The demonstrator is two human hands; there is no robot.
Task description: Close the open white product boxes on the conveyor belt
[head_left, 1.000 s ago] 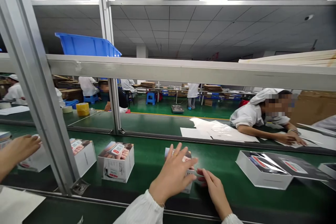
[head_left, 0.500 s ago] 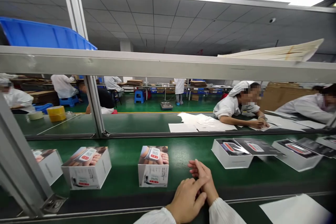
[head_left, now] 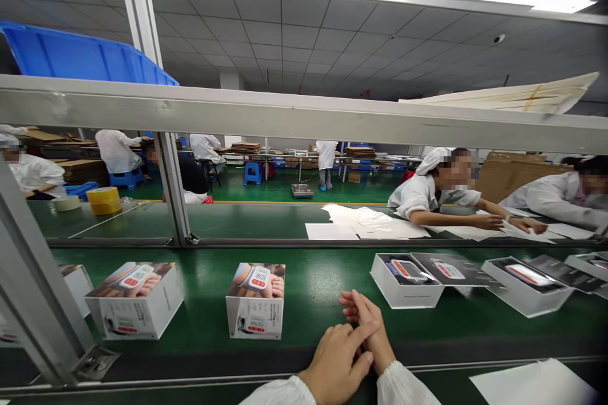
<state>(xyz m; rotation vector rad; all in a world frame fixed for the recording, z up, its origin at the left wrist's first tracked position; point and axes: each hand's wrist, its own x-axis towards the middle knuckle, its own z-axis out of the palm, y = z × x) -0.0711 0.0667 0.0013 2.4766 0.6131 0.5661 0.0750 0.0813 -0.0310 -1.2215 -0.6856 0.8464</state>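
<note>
My left hand (head_left: 335, 357) lies across my right hand (head_left: 373, 326) at the front edge of the green belt (head_left: 318, 288). Both hold nothing; their fingers are loosely stretched, and the left thumb stands apart. Left of them is a closed box (head_left: 256, 300) printed with a wrist blood pressure monitor. Another closed box (head_left: 133, 300) stands farther left, with more partly hidden behind the post. To the right, an open white box (head_left: 408, 294) has its dark lid folded out and a monitor picture or device inside. A second open box (head_left: 527, 291) follows it.
A metal post (head_left: 42, 291) rises at the left, and a crossbar (head_left: 294, 114) spans above the belt. A white sheet (head_left: 532, 383) lies front right. Across the belt, a co-worker (head_left: 422, 193) reaches over papers (head_left: 361, 221). Tape rolls (head_left: 103, 201) sit back left.
The closed and open boxes have shifted left along the belt. My hands have stayed in the same place. The co-worker's arms have stretched out to the right over the papers.
</note>
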